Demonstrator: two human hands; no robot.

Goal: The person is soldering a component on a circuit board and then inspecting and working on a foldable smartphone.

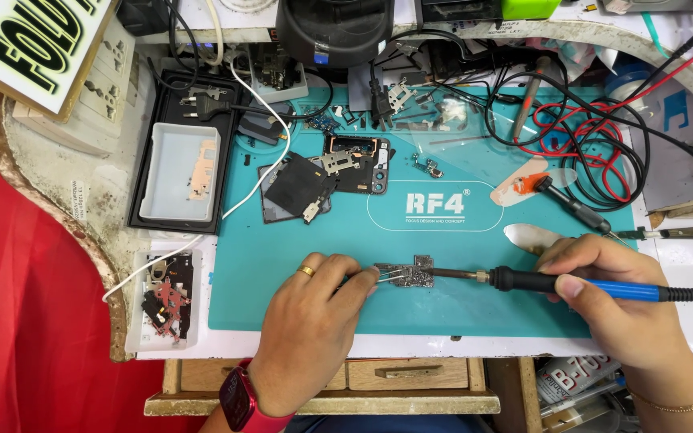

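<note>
Left hand (310, 321), ring on 1 finger and red watch (242, 401) at the wrist, is pinched shut on tweezers (374, 275). Tweezer tips press on the left edge of a small circuit board (409, 274).

Board lies flat on the teal work mat (475, 313), near its front edge, between the 2 hands.

Right hand (603, 293), gold bracelet (679, 405) at the wrist, is clamped round a soldering iron (579, 285) with black grip and blue handle. Iron lies nearly level, tip touching the right edge of the board. Its black cable runs off frame right.

Under the bench edge: wooden drawer (395, 373).

Left of the mat: small clear tray (166, 305) with loose metal brackets and dark parts. White cable (258, 180) snakes from there up across the mat's corner.

Mid mat: opened phone rear housing (358, 164) with a black square part (297, 186) overlapping its left side, just beside each other. Metal pry tool (531, 236) sits just behind the right hand. A second iron or probe with an orange collar (563, 196) lies diagonal on the mat, right of centre.

Further left: black tray (182, 160) holding a white tray.

Far side: red leads (595, 144) coiled with black leads (643, 160), scattered shields and screws, black plug (210, 100), and a dark round base (334, 32) at the top edge.
</note>
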